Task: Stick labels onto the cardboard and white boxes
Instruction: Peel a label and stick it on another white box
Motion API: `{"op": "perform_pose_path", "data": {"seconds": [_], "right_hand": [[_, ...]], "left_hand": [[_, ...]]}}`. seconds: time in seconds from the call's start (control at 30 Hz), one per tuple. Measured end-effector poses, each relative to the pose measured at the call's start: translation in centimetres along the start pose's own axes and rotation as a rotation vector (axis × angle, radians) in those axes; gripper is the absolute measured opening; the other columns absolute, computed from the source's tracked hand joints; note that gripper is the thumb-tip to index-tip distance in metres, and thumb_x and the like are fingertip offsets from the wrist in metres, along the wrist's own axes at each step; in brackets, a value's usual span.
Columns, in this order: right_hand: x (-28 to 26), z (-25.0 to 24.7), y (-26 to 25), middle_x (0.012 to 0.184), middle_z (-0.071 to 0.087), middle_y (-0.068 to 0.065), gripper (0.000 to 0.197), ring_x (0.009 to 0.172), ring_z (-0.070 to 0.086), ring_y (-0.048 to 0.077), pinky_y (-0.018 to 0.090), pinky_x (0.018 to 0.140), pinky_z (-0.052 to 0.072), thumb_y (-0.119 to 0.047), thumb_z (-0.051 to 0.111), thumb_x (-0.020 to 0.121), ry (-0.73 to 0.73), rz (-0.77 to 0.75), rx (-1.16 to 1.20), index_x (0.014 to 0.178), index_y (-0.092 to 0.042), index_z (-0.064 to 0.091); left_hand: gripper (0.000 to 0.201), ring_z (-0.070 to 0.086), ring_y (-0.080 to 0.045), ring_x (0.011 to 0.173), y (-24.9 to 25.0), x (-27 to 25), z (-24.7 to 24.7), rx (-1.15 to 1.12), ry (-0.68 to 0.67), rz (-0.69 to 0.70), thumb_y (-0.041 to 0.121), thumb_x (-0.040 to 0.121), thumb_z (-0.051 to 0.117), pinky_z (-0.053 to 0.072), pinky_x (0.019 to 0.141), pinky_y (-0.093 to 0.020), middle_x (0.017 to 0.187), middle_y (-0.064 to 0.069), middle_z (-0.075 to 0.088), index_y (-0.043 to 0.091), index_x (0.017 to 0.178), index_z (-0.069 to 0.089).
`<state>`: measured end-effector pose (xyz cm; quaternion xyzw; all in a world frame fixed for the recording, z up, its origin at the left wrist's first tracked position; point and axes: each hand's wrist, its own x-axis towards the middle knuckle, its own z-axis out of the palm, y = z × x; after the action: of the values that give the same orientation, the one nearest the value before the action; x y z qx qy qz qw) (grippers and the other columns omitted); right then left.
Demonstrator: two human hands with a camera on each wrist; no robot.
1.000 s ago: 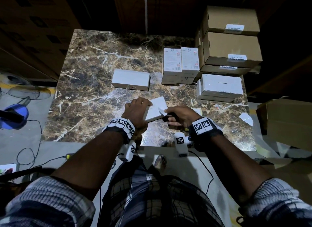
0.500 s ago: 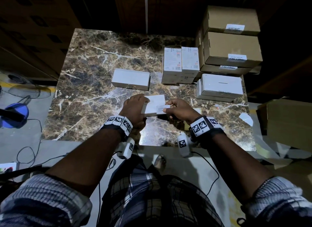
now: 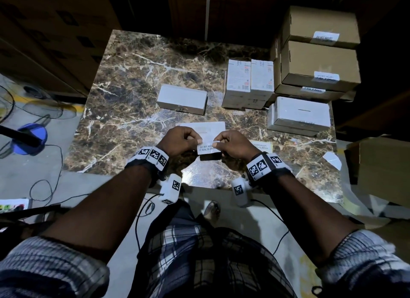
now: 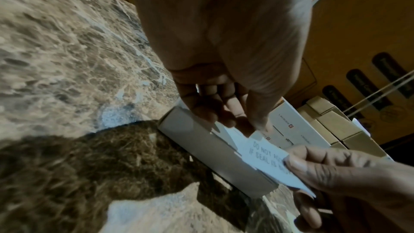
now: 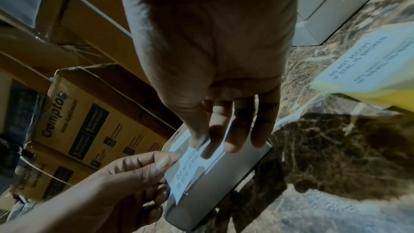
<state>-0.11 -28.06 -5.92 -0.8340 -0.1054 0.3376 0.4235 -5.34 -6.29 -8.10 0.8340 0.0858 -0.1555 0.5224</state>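
Note:
A flat white box point(image 3: 207, 127) lies on the marble table point(image 3: 133, 93) near its front edge. Over the box's near edge hangs a white label point(image 3: 206, 148) printed "DO NOT ACCEPT IF SEAL IS BROKEN". My left hand point(image 3: 199, 140) pinches its left end, my right hand point(image 3: 214, 143) its right end. In the left wrist view the label point(image 4: 266, 155) droops over the box point(image 4: 212, 150) edge under my right thumb. The right wrist view shows the label point(image 5: 188, 171) against the box point(image 5: 224, 178), between both hands' fingertips.
A yellow-backed label sheet point(image 3: 261, 146) lies just right of my right hand. Another white box point(image 3: 183, 99) sits mid-table, two upright ones point(image 3: 248, 82) behind. Stacked white boxes point(image 3: 299, 113) and labelled cardboard boxes point(image 3: 319, 62) fill the right side. A loose paper scrap point(image 3: 332, 160) lies near the right edge.
The box was tilted up in my left hand; now it lies flat. My left hand has let go of it and taken the label's left end, with both hands meeting at the near edge.

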Motion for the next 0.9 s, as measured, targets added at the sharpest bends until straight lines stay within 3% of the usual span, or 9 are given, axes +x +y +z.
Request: {"op": "perform_pose_path", "data": {"seconds": [0.13,0.23,0.37,0.53,0.7,0.8,0.9], "right_hand": [[-0.1,0.3,0.3,0.064,0.059,-0.001,0.009,0.044,0.051,0.0,0.015,0.044,0.039,-0.015,0.069,0.093,-0.003,-0.018,-0.018,0.088,-0.009,0.068],[-0.1,0.5,0.5,0.065,0.059,-0.003,0.008,0.048,0.052,0.001,0.011,0.043,0.037,-0.015,0.069,0.093,0.004,-0.019,-0.05,0.09,-0.008,0.07],[0.4,0.9,0.8,0.069,0.059,-0.009,0.014,0.061,0.05,0.003,0.022,0.056,0.037,-0.022,0.073,0.09,0.0,-0.015,-0.164,0.095,-0.01,0.074],[0.5,1.4,0.4,0.071,0.058,-0.011,0.009,0.065,0.049,0.001,0.019,0.056,0.034,-0.02,0.075,0.087,-0.006,-0.039,-0.213,0.092,-0.012,0.074],[0.7,1.8,-0.2,0.073,0.057,-0.011,0.014,0.066,0.049,0.002,0.021,0.058,0.034,-0.02,0.077,0.085,0.015,-0.053,-0.257,0.093,-0.011,0.072],[1.0,1.9,-0.3,0.076,0.059,-0.006,0.014,0.07,0.052,0.008,0.019,0.057,0.035,-0.021,0.078,0.084,0.072,-0.054,-0.301,0.089,-0.011,0.071],[1.3,1.8,-0.7,0.075,0.068,-0.004,0.016,0.07,0.06,0.009,0.021,0.059,0.04,-0.024,0.076,0.085,0.108,-0.045,-0.321,0.074,-0.013,0.072]], "left_hand": [[0.012,0.069,-0.011,0.088,-0.1,-0.4,0.4,0.091,-0.049,-0.007,0.034,0.087,0.071,0.053,0.083,-0.029,0.09,0.005,0.075,0.022,0.088,0.075],[0.01,0.067,-0.011,0.089,0.0,-0.6,0.4,0.163,-0.043,-0.002,0.025,0.09,0.068,0.051,0.082,-0.027,0.092,0.005,0.074,0.018,0.087,0.074],[0.012,0.066,-0.012,0.091,-0.4,-0.9,0.4,0.226,-0.033,-0.024,0.021,0.092,0.063,0.051,0.084,-0.029,0.093,0.006,0.072,0.019,0.084,0.072],[0.023,0.063,-0.003,0.073,-0.8,-1.7,0.2,0.238,-0.044,-0.011,0.039,0.089,0.068,0.042,0.064,-0.019,0.076,0.011,0.07,0.019,0.078,0.072],[0.016,0.064,-0.006,0.073,-1.5,-1.7,0.0,0.269,0.004,-0.017,0.033,0.088,0.069,0.044,0.066,-0.023,0.076,0.011,0.07,0.02,0.077,0.072],[0.014,0.065,-0.006,0.075,-1.2,-1.6,0.0,0.297,0.046,0.003,0.029,0.088,0.068,0.046,0.067,-0.022,0.079,0.009,0.071,0.021,0.078,0.072],[0.011,0.065,-0.002,0.076,-0.7,-1.4,0.1,0.306,0.085,0.018,0.025,0.087,0.068,0.051,0.071,-0.023,0.079,0.012,0.071,0.023,0.077,0.073]]}}
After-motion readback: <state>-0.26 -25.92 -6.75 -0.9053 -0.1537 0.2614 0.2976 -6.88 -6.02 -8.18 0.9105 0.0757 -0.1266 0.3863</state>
